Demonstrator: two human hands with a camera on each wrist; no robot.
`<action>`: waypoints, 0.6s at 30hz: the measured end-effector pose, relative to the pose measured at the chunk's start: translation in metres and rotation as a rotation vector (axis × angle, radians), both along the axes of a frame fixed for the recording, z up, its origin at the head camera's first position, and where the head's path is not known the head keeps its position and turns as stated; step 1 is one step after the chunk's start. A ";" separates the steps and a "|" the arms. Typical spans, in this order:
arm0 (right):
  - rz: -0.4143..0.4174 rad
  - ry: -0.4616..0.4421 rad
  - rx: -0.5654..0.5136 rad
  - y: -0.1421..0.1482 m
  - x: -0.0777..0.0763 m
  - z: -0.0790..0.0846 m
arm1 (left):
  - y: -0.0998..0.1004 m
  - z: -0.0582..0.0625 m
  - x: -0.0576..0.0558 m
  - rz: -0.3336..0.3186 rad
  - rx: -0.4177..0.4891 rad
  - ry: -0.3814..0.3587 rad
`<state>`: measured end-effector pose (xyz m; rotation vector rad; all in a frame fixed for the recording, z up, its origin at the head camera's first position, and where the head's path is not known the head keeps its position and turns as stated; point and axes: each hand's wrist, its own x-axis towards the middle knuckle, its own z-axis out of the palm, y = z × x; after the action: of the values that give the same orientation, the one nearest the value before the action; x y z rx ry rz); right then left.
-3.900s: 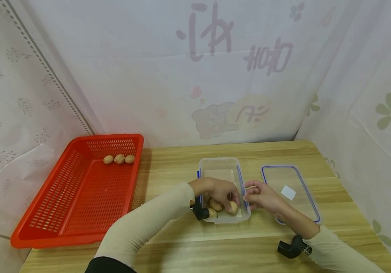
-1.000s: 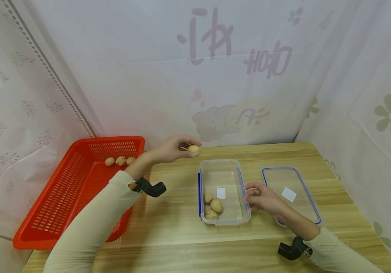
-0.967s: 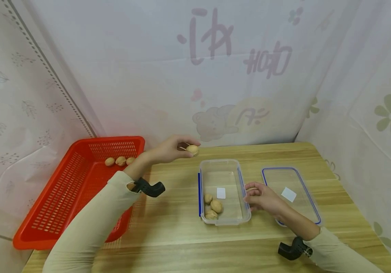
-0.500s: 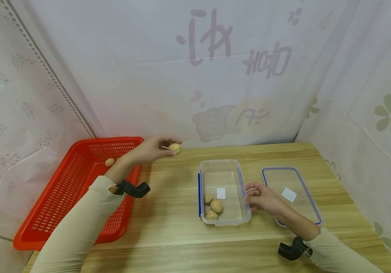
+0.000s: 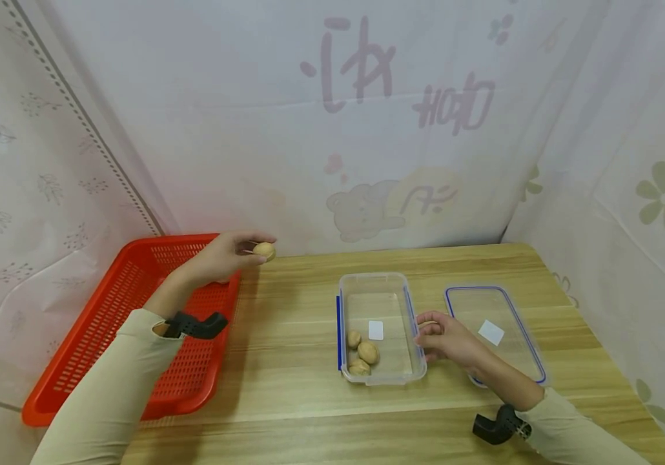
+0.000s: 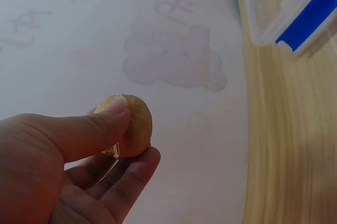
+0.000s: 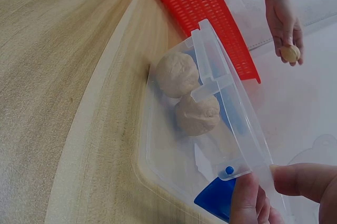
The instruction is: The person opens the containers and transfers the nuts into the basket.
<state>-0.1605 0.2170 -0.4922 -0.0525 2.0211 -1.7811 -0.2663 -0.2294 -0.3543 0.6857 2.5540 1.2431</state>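
Observation:
My left hand (image 5: 222, 257) pinches a walnut (image 6: 138, 128) between thumb and fingertips, raised by the back right corner of the red basket (image 5: 199, 368). At the table's middle stands a clear plastic container (image 5: 374, 300) with blue clips. Three walnuts (image 5: 368, 352) lie in its near left corner, beside a white label. On the container's right wall, my right hand (image 5: 449, 339) grips the rim, thumb on one side and fingers on the other, as the right wrist view shows. The left hand and forearm hide most of the basket's back.
A clear lid (image 5: 498, 307) with a blue seal lies flat to the right, partly under the right forearm. The wooden table (image 5: 292, 387) meets a printed curtain (image 5: 286, 129) at its back and sides.
My left hand has lifted a walnut out of the container and carried it leftward to the basket's edge, covering the walnuts seen there earlier. The right hand stays on the container.

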 end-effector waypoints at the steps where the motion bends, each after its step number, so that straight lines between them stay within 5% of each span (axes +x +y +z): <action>1: 0.000 0.000 0.001 0.000 0.000 0.000 | -0.004 0.000 0.000 0.011 0.005 -0.018; 7: -0.002 -0.006 0.001 -0.001 0.001 0.000 | -0.026 -0.001 -0.001 0.069 0.031 -0.158; 18: -0.003 -0.002 -0.010 -0.002 0.002 0.003 | -0.062 -0.013 -0.002 0.111 0.034 -0.133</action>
<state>-0.1585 0.2151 -0.4892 -0.0510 2.0117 -1.7924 -0.2683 -0.2910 -0.3675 0.4572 2.4969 1.3223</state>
